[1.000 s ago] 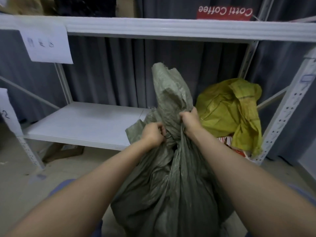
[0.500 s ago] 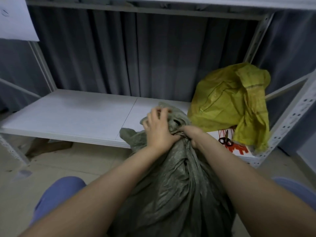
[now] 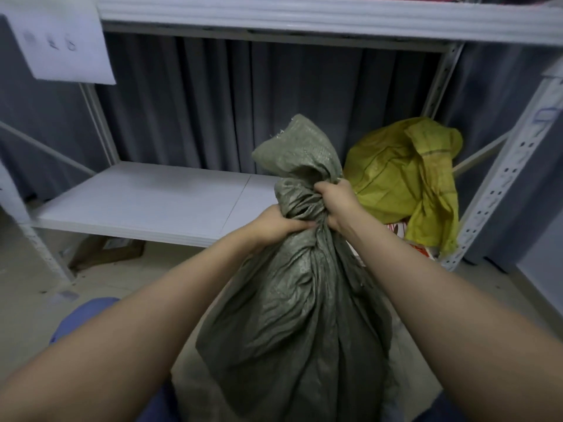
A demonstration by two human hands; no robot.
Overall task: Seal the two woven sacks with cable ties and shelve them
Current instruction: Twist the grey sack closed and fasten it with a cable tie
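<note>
Hands, left hand (image 3: 275,222) and right hand (image 3: 336,205), clench the grey sack (image 3: 298,315) neck; no tie visible, yellow sack (image 3: 393,166) shelved far right, untied I'd guess.

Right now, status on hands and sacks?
Left hand and right hand grip grey-green sack neck. No tie visible. Yellow sack on lower shelf.

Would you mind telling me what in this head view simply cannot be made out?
- Cable tie: none visible; both hands, left and right, cover the grey sack at its neck.
- Sack contents: hidden by the weave.
- Paper label: writing blurred.
- Items under the yellow sack: mostly covered by it.
- Top shelf: its load cut off by the frame edge.
</note>
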